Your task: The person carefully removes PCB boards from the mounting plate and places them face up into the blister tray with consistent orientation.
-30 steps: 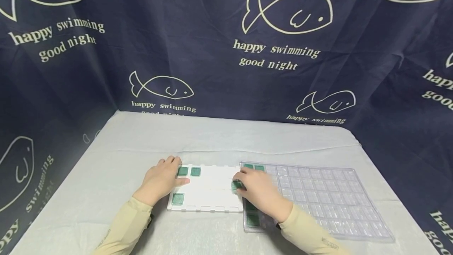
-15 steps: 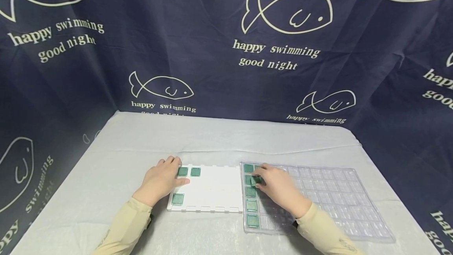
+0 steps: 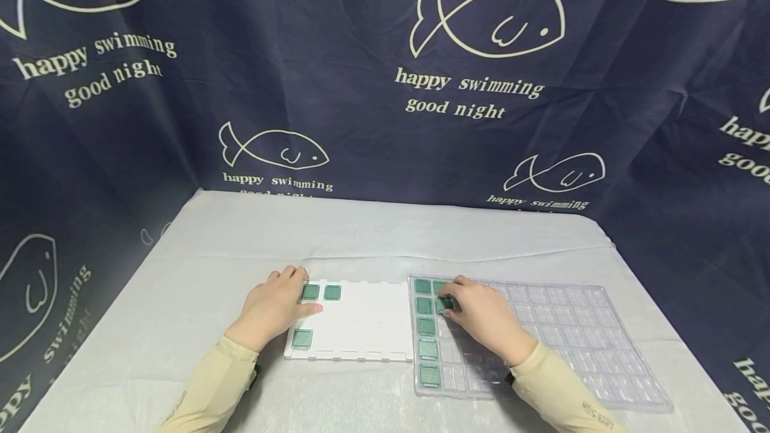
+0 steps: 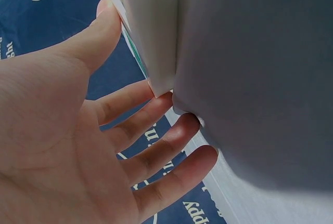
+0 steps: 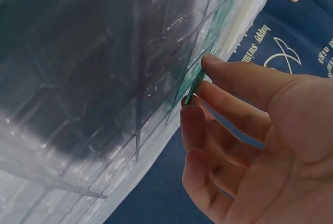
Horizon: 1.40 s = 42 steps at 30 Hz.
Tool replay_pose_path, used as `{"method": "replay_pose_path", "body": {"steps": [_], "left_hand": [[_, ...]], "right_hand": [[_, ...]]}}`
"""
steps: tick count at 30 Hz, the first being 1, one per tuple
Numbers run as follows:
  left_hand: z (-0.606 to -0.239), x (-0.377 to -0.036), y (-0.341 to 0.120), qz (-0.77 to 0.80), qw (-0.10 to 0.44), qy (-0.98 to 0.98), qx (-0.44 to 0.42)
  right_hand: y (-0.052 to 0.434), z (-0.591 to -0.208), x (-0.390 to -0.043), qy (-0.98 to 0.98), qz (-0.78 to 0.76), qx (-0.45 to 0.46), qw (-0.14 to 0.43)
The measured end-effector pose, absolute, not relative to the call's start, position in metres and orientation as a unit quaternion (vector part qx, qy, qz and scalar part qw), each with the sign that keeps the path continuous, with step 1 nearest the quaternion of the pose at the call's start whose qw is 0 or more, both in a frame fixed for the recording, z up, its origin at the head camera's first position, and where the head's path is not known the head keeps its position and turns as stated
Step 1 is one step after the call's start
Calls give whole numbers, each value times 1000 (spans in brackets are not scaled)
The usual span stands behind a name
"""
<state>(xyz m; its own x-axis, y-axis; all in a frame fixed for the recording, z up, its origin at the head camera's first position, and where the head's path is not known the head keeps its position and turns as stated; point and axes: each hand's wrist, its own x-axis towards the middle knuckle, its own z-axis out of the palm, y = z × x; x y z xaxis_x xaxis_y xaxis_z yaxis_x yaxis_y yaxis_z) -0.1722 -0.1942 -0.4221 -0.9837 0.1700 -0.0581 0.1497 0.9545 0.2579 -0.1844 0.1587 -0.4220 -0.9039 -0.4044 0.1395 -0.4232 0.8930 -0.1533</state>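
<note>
My right hand pinches a small square green circuit board between thumb and fingertips, over the second column of a clear plastic compartment tray. In the right wrist view the circuit board stands edge-on, close to the tray's cells. Along the left edge of a flat white board lies my left hand, its thumb on the top face. The left wrist view shows its fingers spread and fairly straight, touching the board's edge and corner.
On the white board lie 3 green circuit boards, two along the back and one at the front left. Several more fill the tray's left column, with another at the back of the second column. A dark blue fish-print cloth hangs behind the table.
My right hand has carried the green circuit board rightward from the white board's right side to the tray's second column. The left hand has stayed in place.
</note>
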Motion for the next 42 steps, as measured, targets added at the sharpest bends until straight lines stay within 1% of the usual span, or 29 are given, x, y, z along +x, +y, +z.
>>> {"method": "replay_pose_path", "body": {"steps": [32, 42], "left_hand": [[-424, -174, -195, 128, 47, 988, 79], [-425, -175, -196, 128, 42, 987, 83]], "right_hand": [[159, -417, -185, -973, 87, 211, 34], [158, -417, -186, -974, 85, 208, 25]]}}
